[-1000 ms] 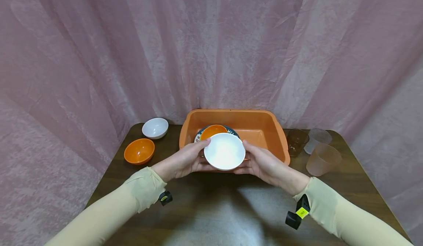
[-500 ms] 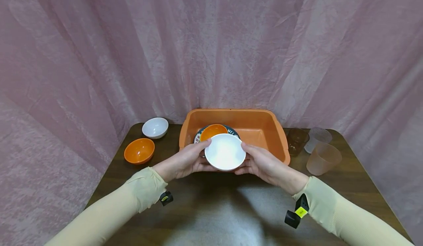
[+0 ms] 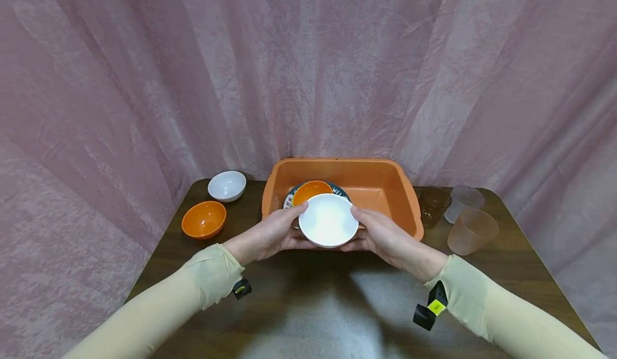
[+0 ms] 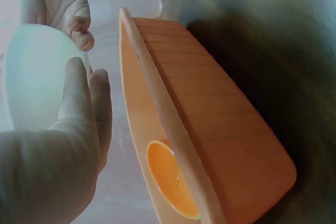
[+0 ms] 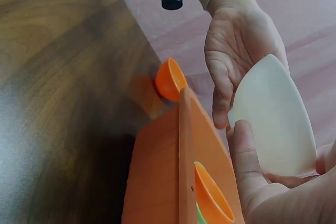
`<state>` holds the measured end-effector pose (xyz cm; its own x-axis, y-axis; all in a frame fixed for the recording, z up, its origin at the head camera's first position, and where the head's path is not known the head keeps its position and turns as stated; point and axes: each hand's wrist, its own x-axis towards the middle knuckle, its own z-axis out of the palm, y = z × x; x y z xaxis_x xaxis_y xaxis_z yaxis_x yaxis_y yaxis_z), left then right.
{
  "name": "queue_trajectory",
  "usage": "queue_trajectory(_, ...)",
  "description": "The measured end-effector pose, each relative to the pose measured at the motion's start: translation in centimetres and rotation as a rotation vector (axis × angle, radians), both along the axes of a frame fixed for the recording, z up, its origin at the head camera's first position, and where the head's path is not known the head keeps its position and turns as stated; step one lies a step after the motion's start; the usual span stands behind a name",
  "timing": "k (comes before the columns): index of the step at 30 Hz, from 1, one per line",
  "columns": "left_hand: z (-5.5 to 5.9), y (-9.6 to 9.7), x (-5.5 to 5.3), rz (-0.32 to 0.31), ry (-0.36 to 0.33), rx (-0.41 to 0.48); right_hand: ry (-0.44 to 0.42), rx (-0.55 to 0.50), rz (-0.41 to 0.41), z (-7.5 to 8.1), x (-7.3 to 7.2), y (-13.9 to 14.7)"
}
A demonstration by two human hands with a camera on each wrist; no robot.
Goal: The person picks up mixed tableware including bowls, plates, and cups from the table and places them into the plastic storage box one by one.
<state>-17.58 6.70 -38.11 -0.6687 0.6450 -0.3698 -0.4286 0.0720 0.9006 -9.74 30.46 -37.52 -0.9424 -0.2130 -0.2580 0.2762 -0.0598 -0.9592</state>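
A white bowl is held by both hands above the near edge of an orange plastic basin. My left hand grips its left side, thumb on the rim and fingers underneath. On the right side my right hand holds it the same way. In the right wrist view the bowl shows its pale outer side between the two hands. Inside the basin an orange bowl sits on a dark plate with lettering and a patterned edge, partly hidden behind the white bowl.
Left of the basin, a second white bowl and another orange bowl stand on the dark wooden table. To the right are a brown glass, a clear glass and a pinkish frosted cup. A pink curtain hangs behind.
Almost nothing moves; both hands keep hold of the white bowl in nearly the same spot. The right wrist has shifted very slightly left.
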Motion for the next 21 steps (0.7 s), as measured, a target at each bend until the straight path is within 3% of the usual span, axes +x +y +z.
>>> queue_trajectory(3,0.1,-0.3,0.0,-0.024,0.061,-0.036,0.003,0.003,-0.004,0.0,-0.2,0.0)
queue_trajectory(6,0.2,-0.9,-0.1,-0.072,0.19,-0.116,0.002,0.009,-0.014,0.1,-0.3,0.0)
queue_trajectory(9,0.5,-1.7,0.0,-0.127,0.416,-0.252,0.009,0.029,-0.018,0.1,-0.4,0.3)
queue_trajectory(13,1.2,-3.2,0.5,-0.179,0.772,-0.462,0.023,0.068,-0.041,0.2,-0.5,0.7)
queue_trajectory(18,1.8,-4.8,1.9,-0.22,1.218,-0.677,0.036,0.115,-0.068,0.5,-1.0,1.6)
queue_trajectory(21,1.8,-5.5,2.9,-0.25,1.43,-0.777,0.045,0.133,-0.077,0.6,-1.5,2.2)
